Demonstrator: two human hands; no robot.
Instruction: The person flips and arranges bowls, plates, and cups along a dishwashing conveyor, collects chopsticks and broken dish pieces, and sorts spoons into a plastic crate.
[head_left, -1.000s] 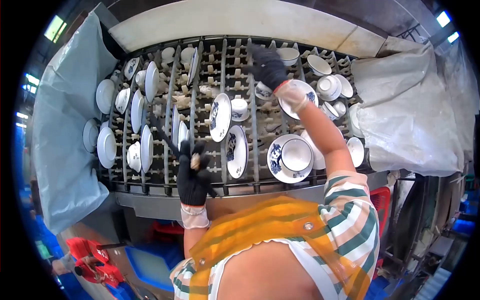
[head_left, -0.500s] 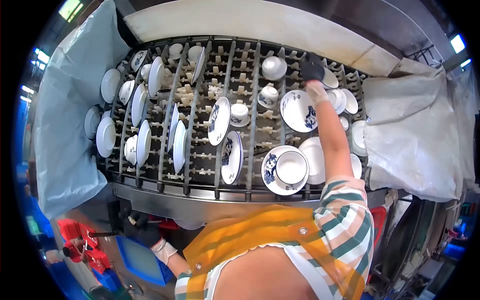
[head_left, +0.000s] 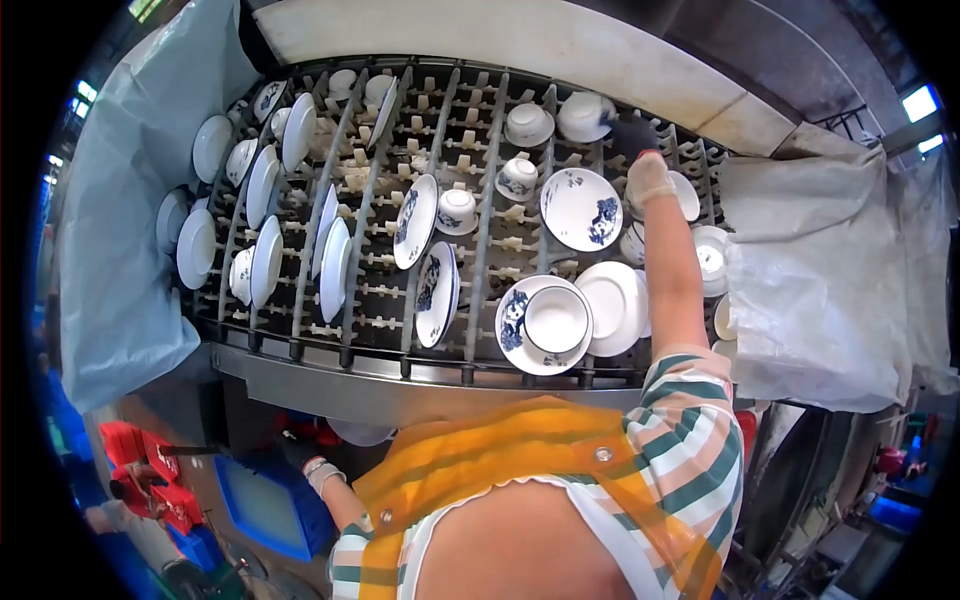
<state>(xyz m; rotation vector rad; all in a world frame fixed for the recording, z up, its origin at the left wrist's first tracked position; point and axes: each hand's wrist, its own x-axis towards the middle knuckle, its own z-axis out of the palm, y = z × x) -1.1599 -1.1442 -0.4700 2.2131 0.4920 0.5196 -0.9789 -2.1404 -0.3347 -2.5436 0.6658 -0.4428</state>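
Note:
My right hand [head_left: 634, 137], in a dark glove, reaches over the far right of the rack. Its blurred fingers close at the right edge of an upturned white bowl [head_left: 585, 117]. Left of that bowl stands another upturned bowl [head_left: 528, 124]. A plate with a blue pattern [head_left: 581, 209] leans below, and a white plate [head_left: 684, 195] shows right of my wrist. Low on the left, my left hand [head_left: 296, 450], also dark-gloved, hangs below the rack's front edge near a blue bin [head_left: 268, 505]. Its fingers blend into the dark background.
Several plates and cups stand on the pegged rack [head_left: 384, 308]. Nearest me, a small bowl [head_left: 556, 320] sits on a patterned dish [head_left: 512, 328]. Plastic sheets hang at the left [head_left: 130, 230] and right [head_left: 810, 280]. A metal ledge [head_left: 310, 375] runs along the front.
The upturned white bowl now shows beside my right hand, where none was visible before. Dishes and rack appear further left and higher in view. Less of my left hand shows.

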